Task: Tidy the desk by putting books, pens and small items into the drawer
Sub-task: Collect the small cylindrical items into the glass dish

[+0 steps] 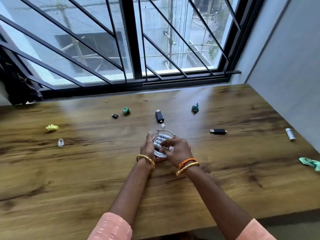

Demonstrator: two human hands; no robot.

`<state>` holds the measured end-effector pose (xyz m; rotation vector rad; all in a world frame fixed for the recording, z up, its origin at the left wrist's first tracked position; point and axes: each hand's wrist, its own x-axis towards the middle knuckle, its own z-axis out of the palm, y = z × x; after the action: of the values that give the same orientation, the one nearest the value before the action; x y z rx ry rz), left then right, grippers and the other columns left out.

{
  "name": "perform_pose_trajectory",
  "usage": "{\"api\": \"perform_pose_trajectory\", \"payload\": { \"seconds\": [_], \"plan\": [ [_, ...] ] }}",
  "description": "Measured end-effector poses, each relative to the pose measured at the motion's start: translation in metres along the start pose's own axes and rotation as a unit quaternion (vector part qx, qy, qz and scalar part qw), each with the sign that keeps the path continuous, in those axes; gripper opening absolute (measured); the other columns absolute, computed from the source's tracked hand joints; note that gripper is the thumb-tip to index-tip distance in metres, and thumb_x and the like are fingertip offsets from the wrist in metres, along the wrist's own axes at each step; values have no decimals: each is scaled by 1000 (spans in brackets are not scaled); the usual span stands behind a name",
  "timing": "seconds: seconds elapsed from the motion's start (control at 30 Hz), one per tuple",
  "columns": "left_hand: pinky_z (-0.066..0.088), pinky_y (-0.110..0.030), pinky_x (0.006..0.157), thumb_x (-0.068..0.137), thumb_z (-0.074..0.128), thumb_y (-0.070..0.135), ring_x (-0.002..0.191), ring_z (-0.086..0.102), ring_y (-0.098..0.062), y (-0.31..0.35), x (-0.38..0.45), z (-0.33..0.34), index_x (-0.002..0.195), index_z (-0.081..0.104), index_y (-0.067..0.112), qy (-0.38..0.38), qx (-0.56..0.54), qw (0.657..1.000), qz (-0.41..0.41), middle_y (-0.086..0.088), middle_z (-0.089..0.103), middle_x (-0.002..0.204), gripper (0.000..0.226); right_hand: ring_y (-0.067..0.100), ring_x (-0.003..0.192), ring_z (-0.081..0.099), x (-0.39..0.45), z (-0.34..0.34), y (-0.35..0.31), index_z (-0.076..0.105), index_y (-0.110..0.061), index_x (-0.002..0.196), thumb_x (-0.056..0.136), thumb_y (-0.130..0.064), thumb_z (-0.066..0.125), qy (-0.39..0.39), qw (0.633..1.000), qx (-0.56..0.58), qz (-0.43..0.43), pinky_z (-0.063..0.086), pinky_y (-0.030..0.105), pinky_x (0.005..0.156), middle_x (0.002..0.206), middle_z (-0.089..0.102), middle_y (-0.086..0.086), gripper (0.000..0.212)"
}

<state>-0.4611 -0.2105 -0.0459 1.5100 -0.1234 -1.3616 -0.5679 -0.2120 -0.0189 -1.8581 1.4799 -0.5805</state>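
Observation:
A small clear glass dish (156,132) sits in the middle of the wooden desk (86,170) and holds several white batteries (161,138). My left hand (147,149) cups the dish's left side, fingers straight along its rim. My right hand (174,149) reaches over the dish from the right, its fingertips curled on a white battery inside. Loose on the desk lie a black USB stick (159,116), a second black stick (217,131), a small black adapter (115,116), a clear cap (162,125) and another white battery (290,134).
Crumpled paper balls lie about: yellow (51,127), green (126,110), teal (195,108), and a green scrap (310,162) at the right edge. A clear plastic cap (60,142) is at left. A barred window (131,40) runs behind the desk; a grey wall (285,66) stands right.

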Motion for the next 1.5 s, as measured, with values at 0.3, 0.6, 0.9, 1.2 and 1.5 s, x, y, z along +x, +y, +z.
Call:
{"api": "perform_pose_trajectory", "payload": {
  "seconds": [0.3,0.6,0.9,1.2,1.5],
  "plan": [
    [55,-38,51,91,42,57,78,66,-32,-3,-7,-3,118,61,5,-36,-17,999,19,-21,66,111,61,16,95,64,-4,-6,-11,74,-24,83,69,-28,79,-6,999,-14,29,46,36,92,88,73,-4,15],
    [54,-35,49,90,45,54,65,64,-28,-8,5,4,109,65,7,-16,-10,999,27,-18,66,96,55,21,100,65,-7,-22,-17,75,-21,88,78,-22,73,-31,995,-82,46,48,34,94,100,73,4,11],
    [57,-42,58,87,52,52,67,64,-29,-22,9,41,100,67,7,-41,13,999,30,-16,67,88,49,19,92,66,-5,-48,6,75,-21,85,74,-17,74,-15,995,-62,75,52,33,89,96,73,4,11],
    [52,-32,46,85,62,45,43,62,-21,-39,11,102,78,66,8,-79,23,996,38,-5,65,50,37,36,107,58,32,-205,141,70,-9,101,82,-2,54,361,904,-34,225,46,35,88,111,65,19,25],
    [58,-47,62,83,61,51,60,67,-28,-48,29,114,100,66,-1,-102,68,992,-1,-16,70,75,55,38,113,47,53,-225,228,69,-1,99,93,-10,46,403,864,-63,295,38,38,93,115,59,22,25]
  ]
}}
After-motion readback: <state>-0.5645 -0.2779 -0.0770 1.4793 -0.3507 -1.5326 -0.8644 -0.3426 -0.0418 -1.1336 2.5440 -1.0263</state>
